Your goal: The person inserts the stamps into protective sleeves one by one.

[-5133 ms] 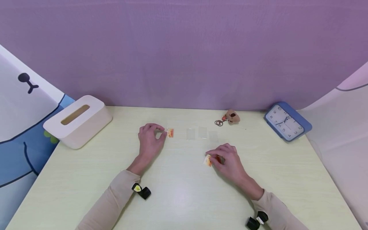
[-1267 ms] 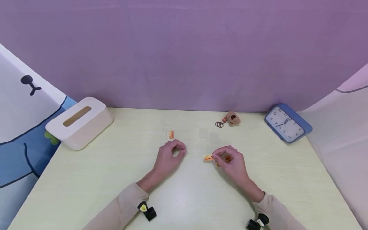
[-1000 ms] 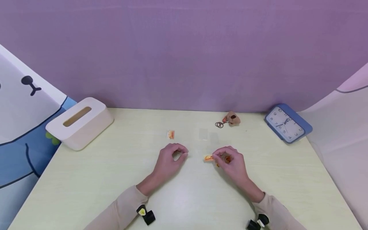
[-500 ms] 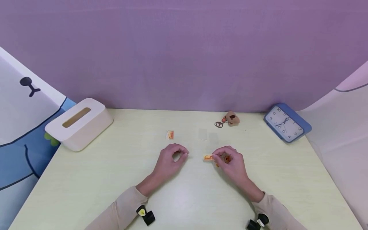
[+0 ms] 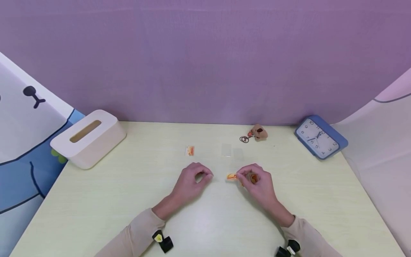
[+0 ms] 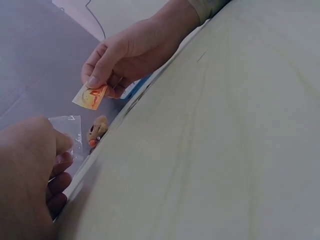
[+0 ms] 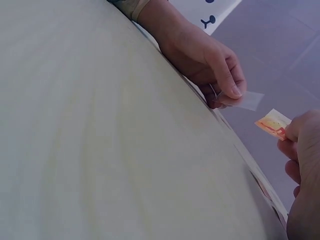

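Note:
My left hand (image 5: 192, 184) pinches a small clear plastic sleeve (image 6: 70, 131) between thumb and finger; the sleeve shows better in the wrist views. Facing it, my right hand (image 5: 258, 182) pinches a small orange-and-yellow printed card (image 7: 273, 124) by one end. More orange printed pieces (image 5: 253, 178) show beneath the right hand's curled fingers, partly hidden. The card and the sleeve are apart, with a small gap between them. Behind the left hand, an orange card in a clear sleeve (image 5: 189, 150) lies on the table. Two clear sleeves (image 5: 226, 150) lie flat beyond the right hand.
A white tissue box (image 5: 88, 139) stands at the table's left. Toward the back lies a brown animal-head keychain (image 5: 258, 132) with metal rings. A blue clock (image 5: 321, 137) sits at the right. A purple backdrop (image 5: 205, 64) rises behind the pale table (image 5: 208, 228).
The left hand has left the sleeved card, taken one of three clear sleeves from the table, and come toward the right hand. The right hand's card has turned; recently both hands barely shift.

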### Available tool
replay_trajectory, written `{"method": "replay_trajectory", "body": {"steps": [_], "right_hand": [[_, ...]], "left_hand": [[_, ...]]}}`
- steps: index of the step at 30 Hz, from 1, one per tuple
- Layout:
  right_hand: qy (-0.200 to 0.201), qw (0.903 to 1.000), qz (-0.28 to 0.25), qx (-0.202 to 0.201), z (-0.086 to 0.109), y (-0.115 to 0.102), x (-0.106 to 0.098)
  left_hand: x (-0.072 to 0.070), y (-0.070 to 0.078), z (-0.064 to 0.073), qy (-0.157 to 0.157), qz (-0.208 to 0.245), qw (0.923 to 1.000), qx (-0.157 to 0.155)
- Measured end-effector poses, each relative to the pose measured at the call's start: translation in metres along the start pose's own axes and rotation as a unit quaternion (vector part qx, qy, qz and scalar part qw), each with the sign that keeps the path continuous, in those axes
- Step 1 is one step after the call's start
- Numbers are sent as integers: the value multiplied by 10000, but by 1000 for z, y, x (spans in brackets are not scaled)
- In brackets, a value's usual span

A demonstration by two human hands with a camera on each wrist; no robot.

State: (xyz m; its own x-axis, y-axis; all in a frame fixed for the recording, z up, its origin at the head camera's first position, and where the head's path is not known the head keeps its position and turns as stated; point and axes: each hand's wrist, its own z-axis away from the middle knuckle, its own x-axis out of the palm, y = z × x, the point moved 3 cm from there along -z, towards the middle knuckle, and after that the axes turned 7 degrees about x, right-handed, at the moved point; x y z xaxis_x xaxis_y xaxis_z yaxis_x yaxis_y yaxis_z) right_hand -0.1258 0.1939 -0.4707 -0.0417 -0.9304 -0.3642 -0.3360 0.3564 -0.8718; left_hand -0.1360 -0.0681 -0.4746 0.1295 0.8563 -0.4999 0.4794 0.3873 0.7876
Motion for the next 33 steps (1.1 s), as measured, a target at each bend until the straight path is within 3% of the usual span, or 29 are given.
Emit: {"method": "replay_trajectory", "body": {"steps": [7, 27, 33], "right_hand": [[66, 9997, -24, -235, 2, -2, 0], [355, 9969, -103, -688, 7, -7, 4], [336, 9964, -67, -773, 7, -9, 5]], "left_hand": [[1, 2, 1, -36, -131, 9997, 219], [5, 4, 2, -440, -284, 9986, -20], [5, 6, 2, -521, -362, 9980, 69]]}}
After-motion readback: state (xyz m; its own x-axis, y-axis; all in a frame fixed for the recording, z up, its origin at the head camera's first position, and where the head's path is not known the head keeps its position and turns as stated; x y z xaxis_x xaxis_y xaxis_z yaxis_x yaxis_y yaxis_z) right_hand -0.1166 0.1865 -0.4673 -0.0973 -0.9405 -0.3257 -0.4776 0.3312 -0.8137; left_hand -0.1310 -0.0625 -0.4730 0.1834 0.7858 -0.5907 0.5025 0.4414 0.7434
